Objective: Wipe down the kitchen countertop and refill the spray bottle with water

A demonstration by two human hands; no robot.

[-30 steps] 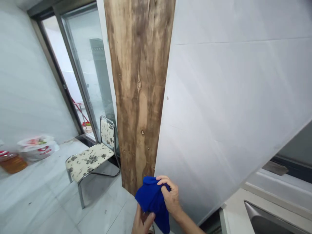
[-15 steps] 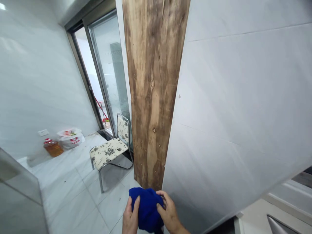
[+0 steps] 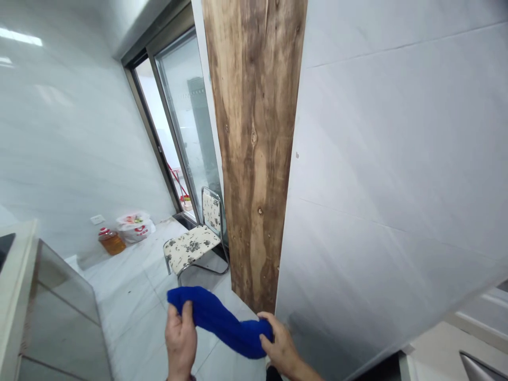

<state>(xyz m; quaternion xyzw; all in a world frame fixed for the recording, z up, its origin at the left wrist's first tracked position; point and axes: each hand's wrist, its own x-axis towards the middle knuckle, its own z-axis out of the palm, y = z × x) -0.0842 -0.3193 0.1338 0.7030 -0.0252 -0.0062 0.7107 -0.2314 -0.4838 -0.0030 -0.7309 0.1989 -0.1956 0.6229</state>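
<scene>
A bright blue cloth (image 3: 222,320) is stretched between both my hands low in the head view. My left hand (image 3: 180,339) is closed on its left end, thumb over the fabric. My right hand (image 3: 279,343) is closed on its right end, close to the white tiled wall (image 3: 389,174). The cloth sags slightly in the middle, above the floor.
A tall wooden plank (image 3: 254,143) leans against the wall edge. Behind it stand a floral folding chair (image 3: 194,243) and a glass sliding door (image 3: 186,121). An oil bottle (image 3: 111,241) and a plastic bag (image 3: 135,226) sit on the floor. A counter edge (image 3: 16,286) is at left, and a counter with a sink corner (image 3: 482,364) at right.
The cloth was bunched between my hands; now my left hand has drawn its end leftward, spreading it out. The view has turned left, showing the counter.
</scene>
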